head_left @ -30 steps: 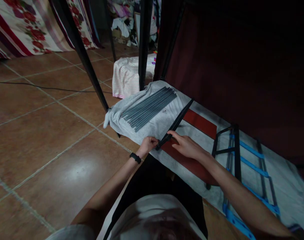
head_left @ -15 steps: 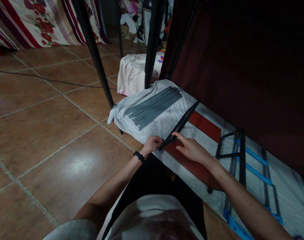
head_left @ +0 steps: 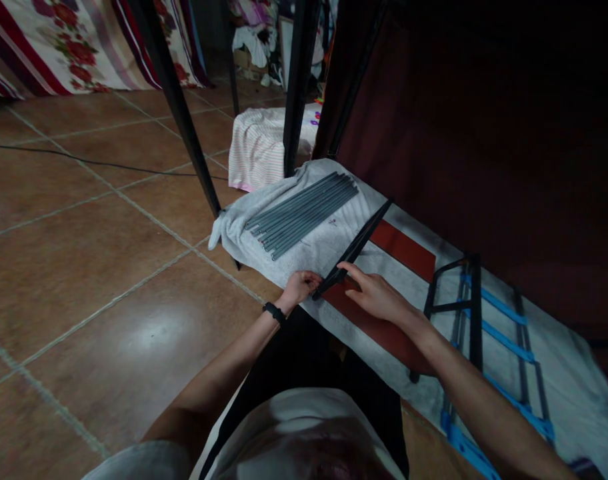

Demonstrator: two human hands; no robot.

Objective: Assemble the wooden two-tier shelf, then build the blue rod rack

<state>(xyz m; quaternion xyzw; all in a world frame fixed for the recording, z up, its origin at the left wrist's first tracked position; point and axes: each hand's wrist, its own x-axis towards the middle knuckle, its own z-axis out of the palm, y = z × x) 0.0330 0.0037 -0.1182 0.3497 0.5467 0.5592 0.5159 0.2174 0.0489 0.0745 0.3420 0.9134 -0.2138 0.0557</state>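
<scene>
A narrow black metal frame (head_left: 357, 247) stretches slantwise across the grey cloth, in front of my body. At its near end, my left hand (head_left: 300, 287), with a dark wristband, is closed, the curled fingertips pinching the frame's end. Whether a small part is also between them is hidden. My right hand (head_left: 377, 293) is open beside the frame, index finger stretched to its edge and thumb apart. Reddish-brown boards (head_left: 403, 248) lie to the right of the frame. Beyond my left hand rests a row of several grey metal rods (head_left: 304, 213), with tiny hardware (head_left: 333, 221) next to them.
Blue-and-black metal racks (head_left: 504, 337) lie on the grey cloth (head_left: 559, 333) at right. Black upright posts (head_left: 179, 113) rise at the far end, near a striped cloth-covered stool (head_left: 257, 147). A cable (head_left: 84, 160) crosses the tiled floor (head_left: 74, 233). A dark panel (head_left: 459, 133) borders the right.
The whole view has shifted slightly, so things sit a little further left. Both hands keep nearly the same places at the black metal frame.
</scene>
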